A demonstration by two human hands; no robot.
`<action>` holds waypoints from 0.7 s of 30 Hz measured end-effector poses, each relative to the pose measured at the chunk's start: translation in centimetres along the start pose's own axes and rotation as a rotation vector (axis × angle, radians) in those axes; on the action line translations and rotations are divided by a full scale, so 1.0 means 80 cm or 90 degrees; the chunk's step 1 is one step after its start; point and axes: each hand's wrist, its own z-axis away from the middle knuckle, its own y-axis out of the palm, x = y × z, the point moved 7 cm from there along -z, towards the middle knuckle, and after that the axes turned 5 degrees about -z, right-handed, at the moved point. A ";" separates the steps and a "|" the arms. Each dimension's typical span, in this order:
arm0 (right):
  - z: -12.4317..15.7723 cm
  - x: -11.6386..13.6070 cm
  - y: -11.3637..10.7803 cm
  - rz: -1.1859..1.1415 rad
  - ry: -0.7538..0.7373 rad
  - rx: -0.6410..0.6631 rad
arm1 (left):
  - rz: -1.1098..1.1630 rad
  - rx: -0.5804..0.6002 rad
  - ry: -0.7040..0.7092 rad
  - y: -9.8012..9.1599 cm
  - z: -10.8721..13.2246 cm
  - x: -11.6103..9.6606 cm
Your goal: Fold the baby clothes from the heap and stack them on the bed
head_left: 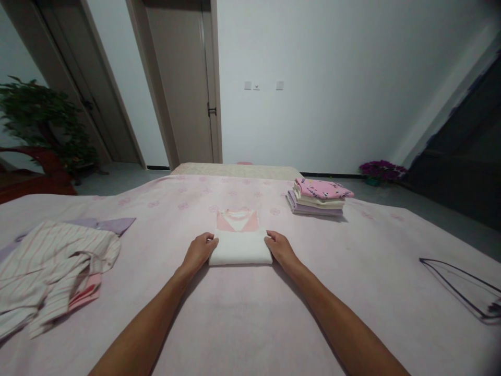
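A folded white shirt with a pink collar area lies on the pink flowered bedspread in front of me. My left hand grips its left edge, thumb on top and the other fingers tucked out of sight at the side. At the opposite edge, my right hand holds the shirt the same way. Its neckline points away from me, and the folded lower edge faces me.
Back right stands a stack of folded clothes, a pink printed piece on top. Loose striped clothing lies in a heap at left. A black-framed object, perhaps a hanger, rests at right. Beyond the bed are a door and potted purple flowers.
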 end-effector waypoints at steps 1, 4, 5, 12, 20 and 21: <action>-0.002 0.000 0.001 -0.005 -0.004 0.004 | -0.005 -0.002 0.000 0.000 0.000 -0.001; -0.007 0.003 0.005 0.054 -0.030 0.027 | -0.031 0.001 0.000 -0.003 0.001 -0.004; -0.008 0.004 0.005 0.116 -0.037 0.030 | -0.043 0.002 -0.004 -0.004 0.002 -0.005; 0.000 0.010 -0.007 0.487 -0.058 -0.047 | -0.140 -0.052 0.008 -0.019 0.016 -0.012; 0.007 0.017 0.001 0.581 -0.169 0.005 | -0.175 -0.038 0.258 -0.020 0.027 -0.028; 0.006 0.016 0.000 0.569 -0.176 0.003 | -0.177 -0.043 0.257 -0.021 0.027 -0.028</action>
